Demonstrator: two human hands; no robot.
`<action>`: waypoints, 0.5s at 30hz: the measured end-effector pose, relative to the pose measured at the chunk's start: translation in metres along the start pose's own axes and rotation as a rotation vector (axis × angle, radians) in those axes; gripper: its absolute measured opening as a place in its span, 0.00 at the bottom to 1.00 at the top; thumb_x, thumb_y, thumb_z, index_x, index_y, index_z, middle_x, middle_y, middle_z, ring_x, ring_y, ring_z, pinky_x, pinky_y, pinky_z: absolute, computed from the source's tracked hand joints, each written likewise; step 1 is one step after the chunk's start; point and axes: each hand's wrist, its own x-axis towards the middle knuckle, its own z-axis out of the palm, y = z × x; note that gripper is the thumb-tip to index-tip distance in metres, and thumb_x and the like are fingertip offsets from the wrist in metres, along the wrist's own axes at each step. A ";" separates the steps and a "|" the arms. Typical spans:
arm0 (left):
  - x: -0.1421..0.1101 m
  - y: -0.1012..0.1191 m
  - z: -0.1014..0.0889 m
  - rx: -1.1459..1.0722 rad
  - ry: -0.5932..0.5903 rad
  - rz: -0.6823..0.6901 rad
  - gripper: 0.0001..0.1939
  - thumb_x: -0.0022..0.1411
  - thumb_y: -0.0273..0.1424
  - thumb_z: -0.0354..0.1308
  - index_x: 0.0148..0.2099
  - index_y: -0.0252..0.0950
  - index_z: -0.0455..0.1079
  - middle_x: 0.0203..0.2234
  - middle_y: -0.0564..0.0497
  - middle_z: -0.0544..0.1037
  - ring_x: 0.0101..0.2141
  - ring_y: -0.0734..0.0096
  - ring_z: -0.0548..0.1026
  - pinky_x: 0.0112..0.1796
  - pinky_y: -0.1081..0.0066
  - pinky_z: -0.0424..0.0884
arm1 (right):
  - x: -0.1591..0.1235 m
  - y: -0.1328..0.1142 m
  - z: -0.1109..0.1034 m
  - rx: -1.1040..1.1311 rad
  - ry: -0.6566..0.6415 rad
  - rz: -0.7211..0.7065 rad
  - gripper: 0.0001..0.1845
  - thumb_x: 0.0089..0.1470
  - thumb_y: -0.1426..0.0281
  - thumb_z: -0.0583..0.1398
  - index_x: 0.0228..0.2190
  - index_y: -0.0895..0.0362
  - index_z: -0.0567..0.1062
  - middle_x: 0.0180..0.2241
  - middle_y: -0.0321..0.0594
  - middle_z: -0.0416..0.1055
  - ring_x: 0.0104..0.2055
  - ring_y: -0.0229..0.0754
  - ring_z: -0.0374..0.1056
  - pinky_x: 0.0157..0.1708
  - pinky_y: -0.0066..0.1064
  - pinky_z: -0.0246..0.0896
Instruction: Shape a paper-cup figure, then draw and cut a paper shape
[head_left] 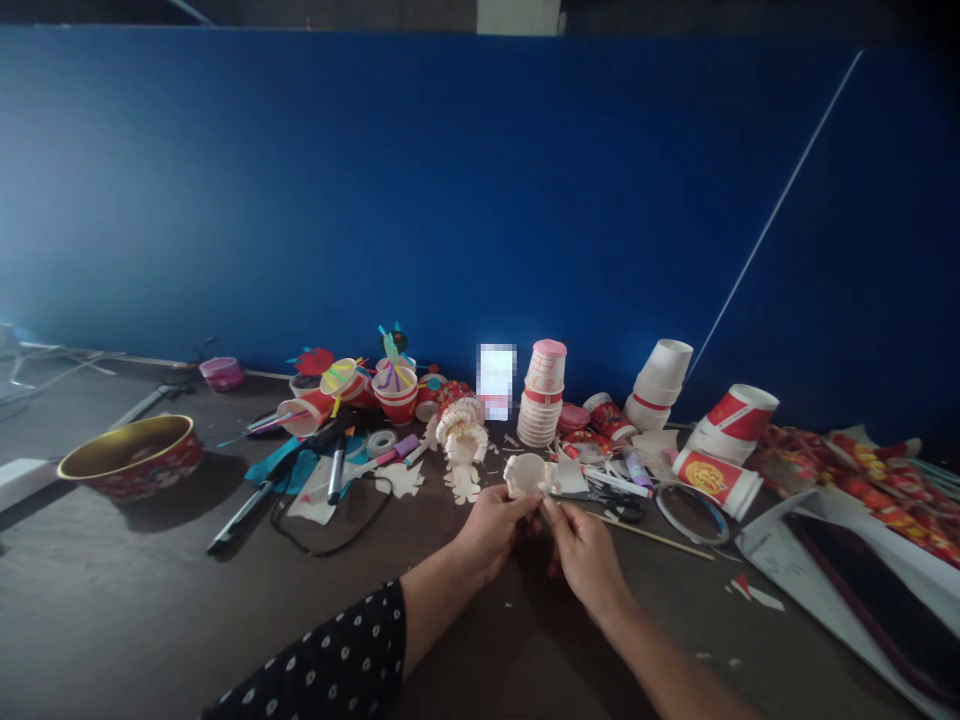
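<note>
My left hand point(491, 530) and my right hand point(583, 545) meet over the middle of the dark table. Both are closed in a pinch on a small cut white paper cup point(526, 474), which they hold just above the tabletop. The left fingers grip its lower left side and the right fingers grip its right edge. A white paper piece point(568, 474) sticks out beside the cup. My left arm wears a black sleeve with white dots point(330, 660). Scissors point(607, 500) lie just beyond my right hand.
A gold-lined red bowl point(131, 457) sits at the left. Decorated red cups point(394, 390), a cup stack point(541, 395), tipped cups point(720, 470), markers point(337, 468), tape point(381, 441), a tape ring point(690, 512), a wooden stick point(660, 538) and paper scraps crowd the back. A blue partition point(450, 200) stands behind.
</note>
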 end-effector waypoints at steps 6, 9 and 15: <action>0.002 -0.002 0.000 0.000 0.015 0.008 0.13 0.40 0.34 0.64 0.24 0.30 0.66 0.14 0.55 0.66 0.16 0.81 0.62 0.20 0.77 0.58 | -0.001 0.001 0.000 0.044 -0.008 -0.001 0.21 0.50 0.53 0.48 0.18 0.56 0.65 0.10 0.32 0.60 0.13 0.37 0.61 0.15 0.25 0.54; 0.001 -0.001 0.000 -0.015 0.040 -0.002 0.14 0.39 0.35 0.64 0.23 0.30 0.65 0.13 0.56 0.65 0.15 0.81 0.62 0.19 0.77 0.58 | -0.001 0.003 0.002 0.083 -0.016 -0.008 0.21 0.50 0.53 0.49 0.18 0.56 0.65 0.11 0.31 0.59 0.14 0.37 0.62 0.15 0.24 0.55; 0.002 0.005 -0.002 0.027 0.087 0.007 0.14 0.43 0.35 0.61 0.20 0.31 0.63 0.11 0.54 0.66 0.15 0.79 0.63 0.18 0.77 0.57 | -0.001 0.005 0.003 0.283 -0.047 0.145 0.24 0.50 0.52 0.46 0.22 0.58 0.67 0.15 0.34 0.64 0.14 0.37 0.63 0.14 0.25 0.56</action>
